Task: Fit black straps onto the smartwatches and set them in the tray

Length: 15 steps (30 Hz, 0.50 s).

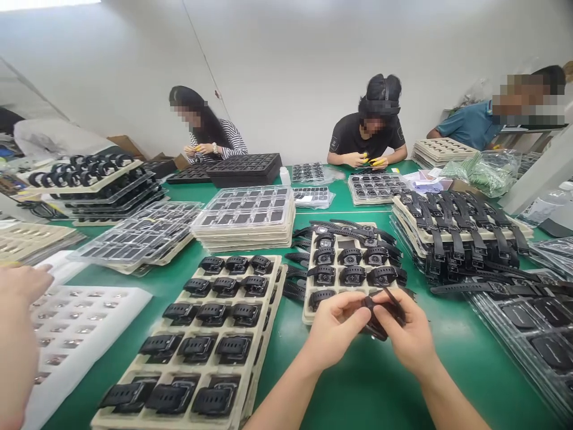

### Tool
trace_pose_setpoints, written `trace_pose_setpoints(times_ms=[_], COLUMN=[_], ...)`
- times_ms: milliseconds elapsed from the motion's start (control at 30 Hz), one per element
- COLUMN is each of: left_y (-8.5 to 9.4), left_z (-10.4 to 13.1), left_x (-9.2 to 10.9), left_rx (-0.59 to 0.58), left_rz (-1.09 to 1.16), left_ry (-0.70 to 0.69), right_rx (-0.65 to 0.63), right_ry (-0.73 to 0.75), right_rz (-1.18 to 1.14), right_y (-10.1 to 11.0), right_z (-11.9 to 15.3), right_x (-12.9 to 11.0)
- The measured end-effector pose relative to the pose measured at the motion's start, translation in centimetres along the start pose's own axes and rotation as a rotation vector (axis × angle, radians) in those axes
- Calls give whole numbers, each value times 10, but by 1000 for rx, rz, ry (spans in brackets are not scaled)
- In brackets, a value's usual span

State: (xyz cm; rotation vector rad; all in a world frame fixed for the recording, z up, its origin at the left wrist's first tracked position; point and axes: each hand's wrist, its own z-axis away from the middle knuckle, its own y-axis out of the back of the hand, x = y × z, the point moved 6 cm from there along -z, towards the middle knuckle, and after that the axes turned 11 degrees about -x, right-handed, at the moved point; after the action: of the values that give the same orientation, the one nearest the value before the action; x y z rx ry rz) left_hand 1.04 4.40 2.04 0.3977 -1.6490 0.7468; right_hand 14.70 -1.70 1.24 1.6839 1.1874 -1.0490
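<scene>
Both hands are closed around one black smartwatch [377, 327] with a dark strap, held above the green table. My left hand [336, 325] pinches the strap from the left, thumb and fingertips meeting near its end. From the right, my right hand [405, 328] grips the watch and band, with a strip of strap rising past its fingers. Just behind them lies a cream tray [308, 301] of black watches, some pockets bare, straps hanging over its sides. Left of my forearm stands a stacked cream tray [264, 334] filled with rows of watches, straps folded over.
At far left, another person's arm [18, 334] reaches over a white foam tray [120, 304] of small metallic parts. Clear-covered tray stacks [244, 209] stand mid-table. Watch trays [447, 233] pile up at right. Co-workers sit across the table [349, 412], beyond a black foam tray [246, 170].
</scene>
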Motion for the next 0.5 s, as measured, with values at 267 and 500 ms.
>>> trace_pose_setpoints(times_ms=[267, 500], left_y=[-3, -3], left_z=[3, 5], left_x=[3, 9], left_rx=[-40, 22], left_rz=[13, -208], left_ry=[-1, -34], right_rx=[-74, 11], right_ry=[-1, 74], right_rz=[-9, 45], right_y=[1, 3], right_z=[-4, 2], right_x=[1, -5])
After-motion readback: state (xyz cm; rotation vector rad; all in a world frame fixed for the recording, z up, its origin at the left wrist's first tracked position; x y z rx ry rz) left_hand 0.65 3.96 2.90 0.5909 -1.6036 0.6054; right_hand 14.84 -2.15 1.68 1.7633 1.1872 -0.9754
